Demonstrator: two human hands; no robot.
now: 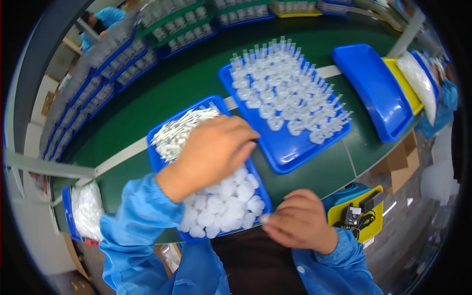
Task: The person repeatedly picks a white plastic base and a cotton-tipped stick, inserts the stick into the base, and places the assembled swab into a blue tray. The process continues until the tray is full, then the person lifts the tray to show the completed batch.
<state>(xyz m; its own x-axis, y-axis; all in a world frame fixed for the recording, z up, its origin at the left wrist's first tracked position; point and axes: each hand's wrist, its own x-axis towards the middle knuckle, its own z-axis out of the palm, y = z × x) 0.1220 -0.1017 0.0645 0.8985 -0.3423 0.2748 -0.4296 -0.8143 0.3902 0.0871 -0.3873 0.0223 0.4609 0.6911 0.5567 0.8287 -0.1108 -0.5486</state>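
My left hand (211, 150) reaches over a blue tray (154, 135), its fingers curled together. What they hold, if anything, is hidden. Thin white stick-like parts (174, 130) fill the far part of that tray. Small round white pieces (223, 209) are heaped at its near end, below my left wrist. Just off the tray's near right corner, my right hand (305, 223) pinches a small white piece (265, 219) between thumb and finger. Farther right, another blue tray (290, 162) bears rows of clear plastic bottles (280, 98) with upright narrow stems.
Stacked trays of clear parts (182, 29) line the back and left of the green table (182, 73). A blue tray (373, 88) and a yellow tray (405, 81) lie at the right. A yellow bin (376, 228) holds black adapters. People in blue are beyond the table.
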